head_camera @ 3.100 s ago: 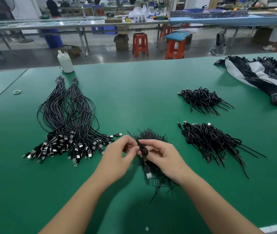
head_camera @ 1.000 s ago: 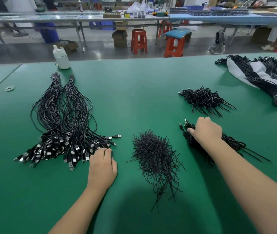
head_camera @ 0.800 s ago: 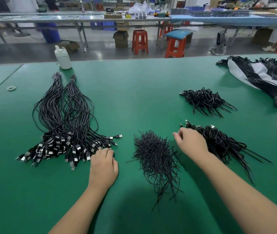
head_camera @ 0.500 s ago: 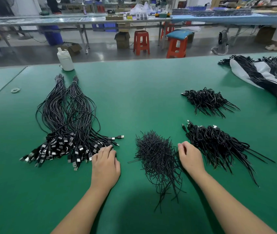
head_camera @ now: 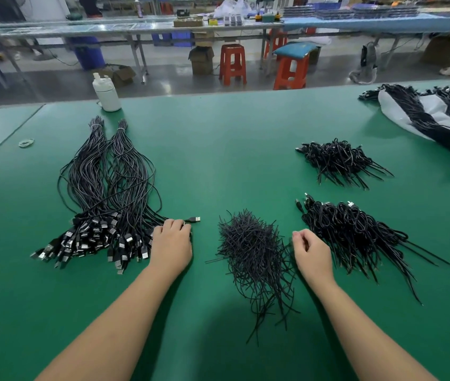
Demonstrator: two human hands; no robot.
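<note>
Head view: two bare hands at a green table [head_camera: 218, 149], one on a loose cable, one beside a heap of ties.

The cable [head_camera: 195, 219] lies at the right edge of the long bundles of cables [head_camera: 108, 193], its metal plug jutting out to the right. The left hand [head_camera: 173, 243] rests knuckles-up on it, fingers bent and close together just behind the plug; whether they pinch it cannot be told. The heap of ties [head_camera: 254, 251] lies between the hands. The right hand [head_camera: 310, 251] sits at the heap's right edge, fingers curled, thumb near forefinger; whether a tie is pinched cannot be told. Just right of it lies a heap of coiled cables [head_camera: 355, 232], with a second heap [head_camera: 336, 158] behind. A white bottle [head_camera: 107, 92] stands at the far edge, and a rubber band [head_camera: 26, 143] lies far left.
</note>
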